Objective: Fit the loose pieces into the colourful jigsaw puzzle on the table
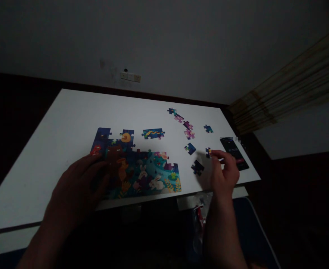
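The white surface [49, 149] slants across the middle of the frame in dim light, with a plain grey wall [164, 45] behind it bearing sockets [130, 77] at upper centre-left, and a striped curtain [287, 78] at upper right. The partly joined puzzle [153, 175] lies just below and left of centre, the left hand [76, 183] over its left end with a loose, unclenched grip. Right of centre, the right hand's [225, 170] grip pinches a small puzzle piece [208, 152] near a dark phone [231, 149].
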The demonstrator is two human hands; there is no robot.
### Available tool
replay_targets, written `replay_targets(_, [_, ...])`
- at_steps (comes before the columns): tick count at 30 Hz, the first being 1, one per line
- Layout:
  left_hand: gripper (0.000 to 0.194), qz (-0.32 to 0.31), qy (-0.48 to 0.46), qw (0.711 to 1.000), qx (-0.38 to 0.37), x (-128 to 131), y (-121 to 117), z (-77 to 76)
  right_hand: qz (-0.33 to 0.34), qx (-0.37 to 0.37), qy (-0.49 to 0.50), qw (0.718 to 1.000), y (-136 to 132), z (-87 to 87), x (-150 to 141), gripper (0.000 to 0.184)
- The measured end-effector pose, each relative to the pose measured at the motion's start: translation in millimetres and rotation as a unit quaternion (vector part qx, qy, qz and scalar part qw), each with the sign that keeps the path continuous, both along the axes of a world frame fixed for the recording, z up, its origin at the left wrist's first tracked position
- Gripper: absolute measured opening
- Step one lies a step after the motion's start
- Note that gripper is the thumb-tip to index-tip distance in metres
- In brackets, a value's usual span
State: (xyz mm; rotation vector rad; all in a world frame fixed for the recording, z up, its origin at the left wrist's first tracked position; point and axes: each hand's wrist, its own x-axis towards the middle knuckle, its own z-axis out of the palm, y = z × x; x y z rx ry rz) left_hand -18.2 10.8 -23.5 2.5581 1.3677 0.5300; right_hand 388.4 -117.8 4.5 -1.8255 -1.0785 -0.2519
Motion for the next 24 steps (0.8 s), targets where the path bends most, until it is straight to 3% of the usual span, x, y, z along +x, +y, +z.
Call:
replay_targets(3, [0.037,0.003,0.012,1.0,0.0,0,1,-0.2,0.059,-0.145,-0.079,0.984,-28,-3.7,26,0.028])
replay_targets(8, [0.038,0.0,0.02,1.0,0.001,1,2,0.9,0.094,-0.219,-0.068,0.969,-52,-19.7,28,0.044])
replay_targets(11, [0.038,-0.004,0.017,1.0,0.008,2,2,2.3,0.097,-0.232,-0.055,0.966,-50,-27.9,16,0.053])
replay_targets(15, [0.037,-0.004,0.007,1.0,0.015,5,0,7.5,0.104,-0.221,-0.029,0.969,-43,-30.9,8,0.047])
replay_targets(24, [0.042,-0.027,-0.024,0.999,0.037,7,-5,11.8,0.161,-0.18,0.028,0.97,-42,-17.6,-1,0.034])
